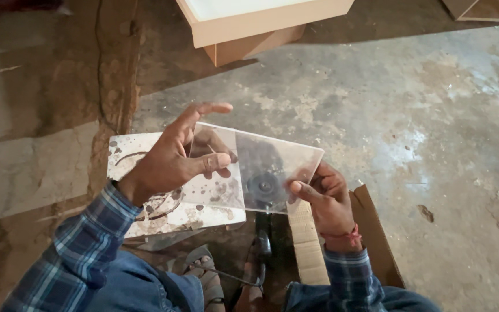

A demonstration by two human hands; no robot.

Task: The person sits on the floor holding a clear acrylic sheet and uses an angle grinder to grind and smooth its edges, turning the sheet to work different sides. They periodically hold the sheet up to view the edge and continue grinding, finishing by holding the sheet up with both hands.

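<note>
A clear rectangular glass pane (261,162) is held above the floor between both hands. My left hand (171,159) grips its left edge, thumb on the front face and fingers behind the glass, index finger stretched out. My right hand (324,199) pinches the lower right corner, with a red thread on the wrist. Through the glass a dark round tool (263,186) shows, lying on the floor below.
A stained white tile (140,153) lies on the concrete floor under my left hand. A brown cardboard piece (376,231) and a pale wooden strip (306,242) lie by my right knee. A light wooden box (249,26) stands at the top. My sandalled foot (206,277) is at the bottom.
</note>
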